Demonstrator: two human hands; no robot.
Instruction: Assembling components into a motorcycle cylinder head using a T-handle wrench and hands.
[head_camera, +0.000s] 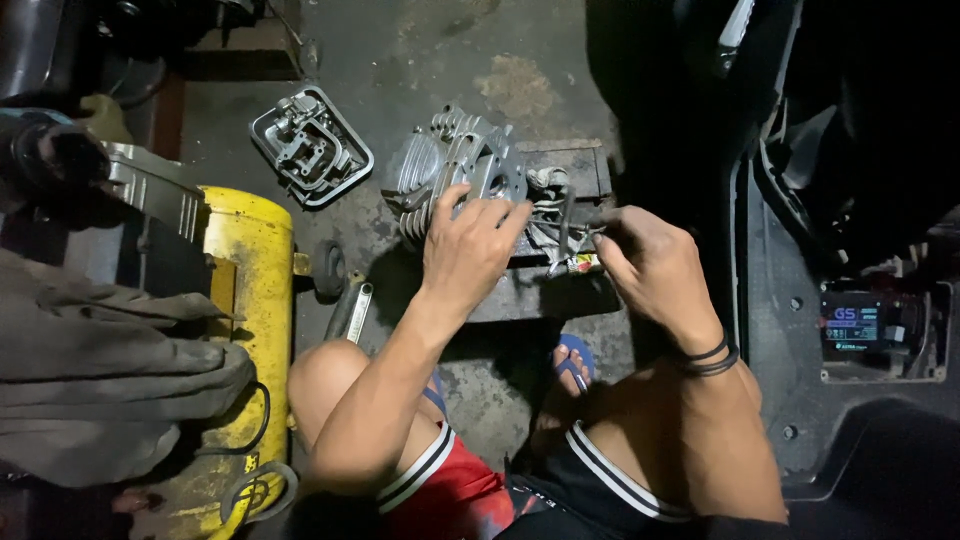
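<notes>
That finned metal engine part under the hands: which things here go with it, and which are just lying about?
In hand:
- finned cylinder part, steadied by the left hand
- thin dark tool, gripped by the right hand
- dark block underneath

Lying about:
- metal cover on the floor
- wrench
- yellow tank
- grey cloth

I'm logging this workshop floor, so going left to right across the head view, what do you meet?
Grey cloth → yellow tank → metal engine cover → left hand on the finned cylinder head → right hand holding a thin tool → dark scooter body panel → small lit display.
</notes>
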